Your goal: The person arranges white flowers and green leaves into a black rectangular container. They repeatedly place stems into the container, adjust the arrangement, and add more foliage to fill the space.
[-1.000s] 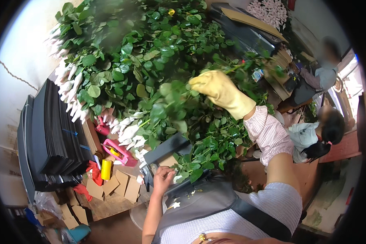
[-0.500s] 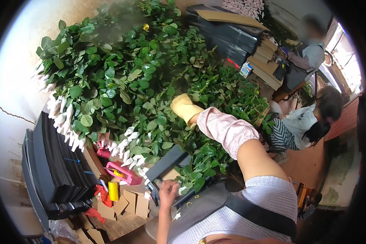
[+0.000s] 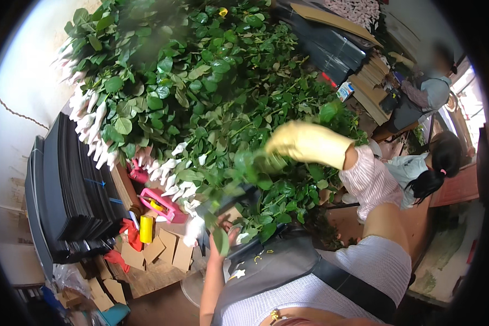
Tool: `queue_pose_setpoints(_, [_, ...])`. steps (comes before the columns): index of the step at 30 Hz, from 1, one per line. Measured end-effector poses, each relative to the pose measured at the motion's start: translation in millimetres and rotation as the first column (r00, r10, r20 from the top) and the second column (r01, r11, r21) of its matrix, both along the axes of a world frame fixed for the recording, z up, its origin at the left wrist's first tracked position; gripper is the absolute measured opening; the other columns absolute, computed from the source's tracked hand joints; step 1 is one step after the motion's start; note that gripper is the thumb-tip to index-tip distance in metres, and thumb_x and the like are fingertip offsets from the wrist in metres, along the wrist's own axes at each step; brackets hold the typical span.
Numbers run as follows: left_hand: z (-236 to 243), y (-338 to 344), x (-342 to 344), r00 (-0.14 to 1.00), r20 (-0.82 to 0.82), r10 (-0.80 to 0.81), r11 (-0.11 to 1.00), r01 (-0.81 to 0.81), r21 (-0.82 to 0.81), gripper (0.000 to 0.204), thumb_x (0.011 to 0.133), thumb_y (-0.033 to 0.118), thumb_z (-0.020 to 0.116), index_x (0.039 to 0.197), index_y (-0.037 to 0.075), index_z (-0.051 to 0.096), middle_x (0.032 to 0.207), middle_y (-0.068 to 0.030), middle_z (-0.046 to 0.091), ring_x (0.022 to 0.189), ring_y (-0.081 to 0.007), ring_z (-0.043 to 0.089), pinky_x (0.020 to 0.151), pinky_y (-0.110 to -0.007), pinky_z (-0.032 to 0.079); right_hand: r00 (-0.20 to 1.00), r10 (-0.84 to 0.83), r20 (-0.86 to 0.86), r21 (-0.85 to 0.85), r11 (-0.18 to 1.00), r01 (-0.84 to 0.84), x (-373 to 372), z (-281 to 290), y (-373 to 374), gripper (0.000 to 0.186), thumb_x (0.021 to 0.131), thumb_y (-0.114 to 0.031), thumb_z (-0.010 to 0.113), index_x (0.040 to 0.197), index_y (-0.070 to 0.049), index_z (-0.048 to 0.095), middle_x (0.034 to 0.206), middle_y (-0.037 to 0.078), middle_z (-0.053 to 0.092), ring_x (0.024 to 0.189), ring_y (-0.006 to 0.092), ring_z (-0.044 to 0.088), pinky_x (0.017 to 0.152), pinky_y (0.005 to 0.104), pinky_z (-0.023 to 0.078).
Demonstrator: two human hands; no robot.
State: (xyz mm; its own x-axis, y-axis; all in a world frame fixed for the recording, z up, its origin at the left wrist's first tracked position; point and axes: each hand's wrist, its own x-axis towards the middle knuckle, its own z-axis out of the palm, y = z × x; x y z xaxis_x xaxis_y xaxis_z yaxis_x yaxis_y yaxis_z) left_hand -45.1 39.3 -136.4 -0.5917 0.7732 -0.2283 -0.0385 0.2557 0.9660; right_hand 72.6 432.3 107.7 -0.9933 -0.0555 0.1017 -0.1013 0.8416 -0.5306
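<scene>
My right hand [image 3: 304, 142], in a yellow glove, is closed on a leafy rose stem [image 3: 250, 165] above the green heap. Motion smears the stem and the fingertips. A blurred white-covered bud [image 3: 194, 231], apparently on this stem, hangs beside my left hand [image 3: 226, 232]. That hand is bare and close to my apron; a leaf crosses its fingers, so their grip is unclear. Next to it lie a dark grey board or tray [image 3: 244, 198] and more green stems. The large heap of leafy roses [image 3: 174, 92] has its white-covered buds [image 3: 98, 133] pointing left.
Black sheets [image 3: 73, 185] are stacked at left. A pink holder [image 3: 165, 204], a yellow roll [image 3: 146, 229] and cardboard pieces [image 3: 168, 247] lie on the wooden table [image 3: 157, 285]. Black boxes [image 3: 328, 46] stand behind. Two people [image 3: 432, 89] are at the right.
My gloved right hand has moved right and nearer, drawing a stem from the heap. A white-covered bud and leaves now pass by my left hand. The view has shifted slightly.
</scene>
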Motion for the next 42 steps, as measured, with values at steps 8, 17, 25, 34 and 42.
queue_pose_setpoints(8, [41, 14, 5, 0.994, -0.093, 0.058, 0.996, -0.063, -0.056, 0.081, 0.076, 0.006, 0.086, 0.147, 0.010, 0.045, 0.129, -0.0113, 0.056, 0.094, -0.0210, 0.059, 0.090, -0.033, 0.053, 0.835, -0.299, 0.463, 0.432, 0.898, 0.082, 75, -85, -38, 0.029, 0.079, -0.007, 0.065, 0.105, -0.014, 0.076, 0.101, 0.011, 0.074, 0.092, 0.0329, 0.071, 0.082, 0.0429, 0.058])
queue_pose_setpoints(17, [40, 10, 7, 0.954, -0.293, -0.064, 0.989, 0.021, -0.147, 0.060, 0.073, 0.001, 0.080, 0.130, 0.015, 0.067, 0.120, -0.0126, 0.051, 0.112, -0.0294, 0.056, 0.091, -0.036, 0.052, 0.827, -0.125, 0.548, -0.047, 0.982, 0.180, 30, -88, 35, 0.035, 0.095, -0.032, 0.068, 0.124, -0.013, 0.070, 0.123, 0.009, 0.072, 0.108, 0.0249, 0.069, 0.094, 0.0419, 0.054])
queue_pose_setpoints(25, [43, 22, -2, 0.844, -0.521, -0.123, 0.984, 0.037, -0.173, 0.035, 0.083, 0.012, 0.080, 0.117, 0.013, 0.071, 0.106, -0.0135, 0.056, 0.102, -0.0310, 0.056, 0.092, -0.039, 0.048, 0.833, -0.520, -0.188, 0.642, 0.577, 0.505, -113, -164, 63, 0.023, 0.086, -0.025, 0.071, 0.106, -0.015, 0.076, 0.117, 0.005, 0.073, 0.114, 0.0258, 0.066, 0.108, 0.0387, 0.046])
queue_pose_setpoints(34, [22, 12, 3, 0.916, -0.399, 0.047, 0.998, -0.059, -0.019, 0.021, 0.087, 0.007, 0.077, 0.108, 0.005, 0.074, 0.113, -0.0145, 0.063, 0.098, -0.0290, 0.065, 0.086, -0.036, 0.055, 0.841, -0.098, -0.533, -0.135, 0.990, 0.030, -49, 8, 1, 0.031, 0.083, 0.014, 0.056, 0.105, -0.003, 0.070, 0.107, 0.017, 0.075, 0.091, 0.0341, 0.073, 0.080, 0.0373, 0.062])
queue_pose_setpoints(42, [8, 13, -1, 0.965, -0.214, 0.155, 0.987, -0.160, -0.006, 0.057, 0.078, 0.000, 0.080, 0.131, 0.007, 0.058, 0.120, -0.0106, 0.061, 0.106, -0.0239, 0.064, 0.093, -0.034, 0.053, 0.923, -0.263, 0.283, 0.323, 0.932, 0.166, 46, -79, -40, 0.008, 0.082, -0.008, 0.064, 0.087, -0.009, 0.070, 0.083, 0.015, 0.070, 0.081, 0.0389, 0.070, 0.066, 0.0487, 0.055])
